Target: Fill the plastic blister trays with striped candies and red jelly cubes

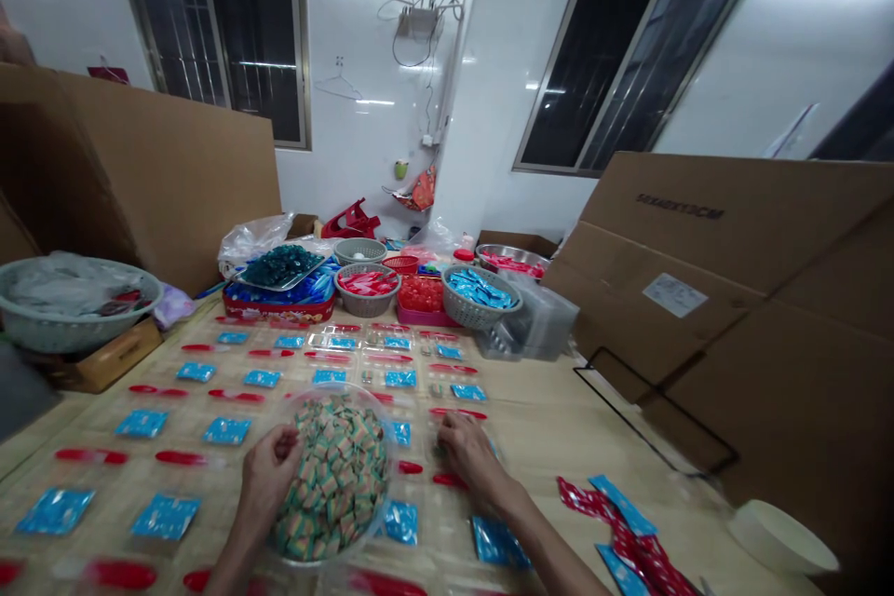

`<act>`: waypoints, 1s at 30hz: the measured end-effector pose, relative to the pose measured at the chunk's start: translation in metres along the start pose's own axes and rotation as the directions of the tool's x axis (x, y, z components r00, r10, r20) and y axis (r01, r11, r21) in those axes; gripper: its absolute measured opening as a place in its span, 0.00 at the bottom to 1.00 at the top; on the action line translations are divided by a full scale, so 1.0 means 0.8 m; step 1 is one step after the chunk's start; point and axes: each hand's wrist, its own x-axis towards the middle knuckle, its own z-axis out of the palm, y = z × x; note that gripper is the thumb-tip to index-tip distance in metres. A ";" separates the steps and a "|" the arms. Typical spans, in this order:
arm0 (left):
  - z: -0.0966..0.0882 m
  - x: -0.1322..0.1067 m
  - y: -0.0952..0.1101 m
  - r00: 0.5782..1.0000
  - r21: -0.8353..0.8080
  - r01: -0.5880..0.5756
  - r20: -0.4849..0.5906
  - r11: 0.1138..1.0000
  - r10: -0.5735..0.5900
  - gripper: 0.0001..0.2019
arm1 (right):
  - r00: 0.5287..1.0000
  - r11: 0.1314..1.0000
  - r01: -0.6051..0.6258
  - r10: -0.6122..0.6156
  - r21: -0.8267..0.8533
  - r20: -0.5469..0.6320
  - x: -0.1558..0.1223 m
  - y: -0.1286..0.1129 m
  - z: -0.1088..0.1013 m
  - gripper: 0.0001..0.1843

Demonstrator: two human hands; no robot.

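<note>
My left hand rests on the left rim of a clear plastic bowl heaped with small striped wrapped sweets; its fingers are curled into the pile. My right hand lies fingers-down on the table just right of the bowl, over one clear tray with a blue packet and a red strip. What its fingers pinch is hidden. Rows of clear trays, each with a blue packet and a red strip, cover the table around both hands.
Baskets of blue packets, red packets and red sweets stand at the table's far end. Cardboard sheets lean at right and left. A grey basin sits far left, a white bowl near right, loose packets beside it.
</note>
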 end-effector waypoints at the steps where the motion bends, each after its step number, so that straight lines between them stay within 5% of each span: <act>1: 0.000 0.000 0.000 1.000 -0.002 -0.001 0.002 1.000 0.001 0.14 | 1.000 1.000 -0.010 0.010 0.013 0.014 0.001 0.000 -0.004 0.13; 6: 0.000 0.000 0.005 1.000 -0.003 0.001 -0.026 1.000 -0.001 0.13 | 0.997 0.994 -0.036 0.029 0.102 0.074 0.008 -0.004 -0.018 0.11; 11: 0.000 -0.003 0.016 0.999 0.010 -0.026 -0.022 1.000 0.026 0.10 | 0.990 0.997 -0.024 0.015 0.068 0.139 0.011 0.005 -0.005 0.10; 15: 0.003 -0.005 0.018 0.998 0.035 -0.018 -0.061 0.999 0.020 0.07 | 0.996 0.994 -0.037 0.029 0.101 0.083 0.017 0.005 -0.005 0.10; 20: 0.004 -0.009 0.030 0.996 0.146 -0.090 0.026 0.985 0.087 0.09 | 0.997 0.938 0.077 -0.076 0.338 -0.016 0.043 -0.075 -0.029 0.11; 22: 0.004 -0.010 0.035 0.987 0.195 -0.156 0.068 0.968 0.145 0.08 | 0.981 0.893 0.165 -0.192 0.418 0.023 0.056 -0.121 -0.030 0.08; 25: 0.004 -0.011 0.037 0.975 0.244 -0.215 0.110 0.945 0.194 0.08 | 0.922 0.863 0.295 -0.369 0.409 0.114 0.069 -0.174 -0.019 0.18; 30: 0.010 -0.016 0.026 0.968 0.360 -0.220 0.199 0.906 0.156 0.11 | 0.896 0.902 0.336 -0.395 0.270 0.204 0.082 -0.196 0.005 0.19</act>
